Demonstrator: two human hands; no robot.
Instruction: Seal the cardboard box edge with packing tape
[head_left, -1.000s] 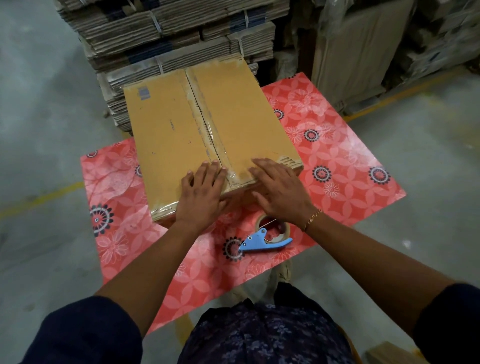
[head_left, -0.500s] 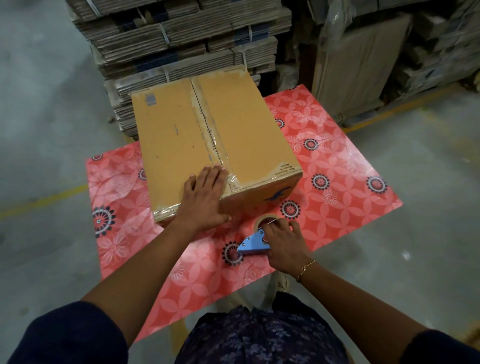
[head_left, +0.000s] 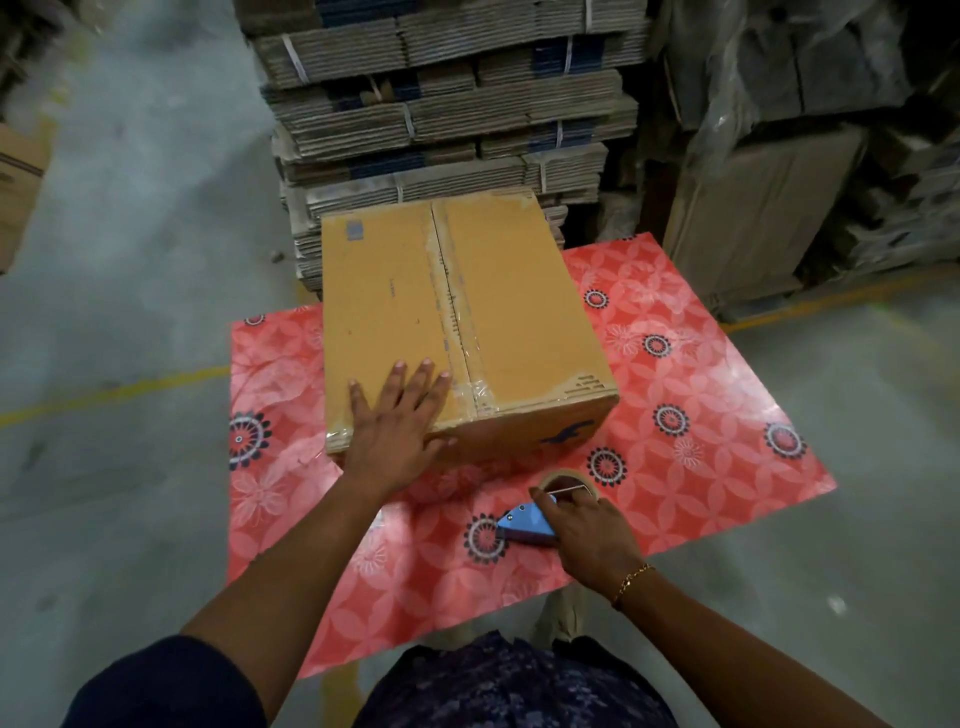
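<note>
A closed brown cardboard box (head_left: 509, 312) stands on a table covered with a red flowered cloth (head_left: 701, 415). Clear tape runs along its centre seam and over the near edge. My left hand (head_left: 400, 421) lies flat on the box's near left corner, fingers spread, thumb over the front face. My right hand (head_left: 582, 530) is closed on a blue tape dispenser (head_left: 522, 527) with a brown tape roll (head_left: 569, 480), which rests on the cloth in front of the box.
Tall stacks of bundled flat cardboard (head_left: 441, 104) rise just behind the table. More cartons and plastic-wrapped goods (head_left: 779, 182) stand at the right. A box (head_left: 15, 176) sits at the far left on the grey concrete floor with yellow lines.
My right hand left the box's near edge and dropped onto the tape dispenser, closing on it. My left hand stayed pressed on the box. The view has shifted back a little.
</note>
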